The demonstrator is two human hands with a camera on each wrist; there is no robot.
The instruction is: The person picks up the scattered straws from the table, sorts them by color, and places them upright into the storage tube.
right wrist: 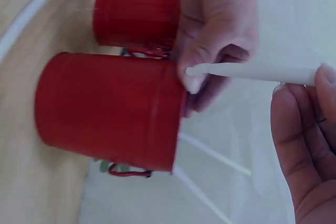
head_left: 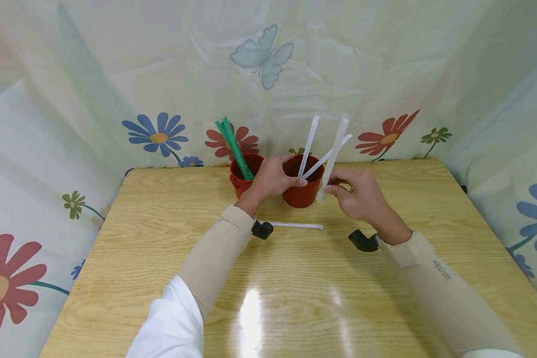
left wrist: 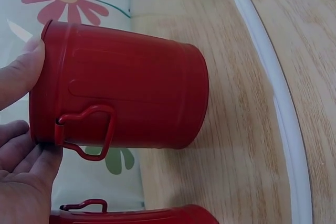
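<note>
My left hand (head_left: 275, 175) grips the rim of the right red bucket (head_left: 302, 198), thumb on the near side in the head view. Two white wrapped straws (head_left: 309, 144) lean inside that bucket, their lower ends hidden. Just right of the bucket, my right hand (head_left: 360, 195) pinches another white wrapped straw (head_left: 336, 151) between thumb and fingers. It stands nearly upright, outside the rim. In the right wrist view, the pinched straw (right wrist: 252, 72) has its free end by the left thumb; I cannot tell whether they touch.
Close on the left stands a second red bucket (head_left: 239, 188) holding green wrapped straws (head_left: 235, 149). One white straw (head_left: 300, 225) lies on the wooden table (head_left: 170, 278) in front of the buckets. A floral curtain (head_left: 161, 64) hangs behind and at both sides.
</note>
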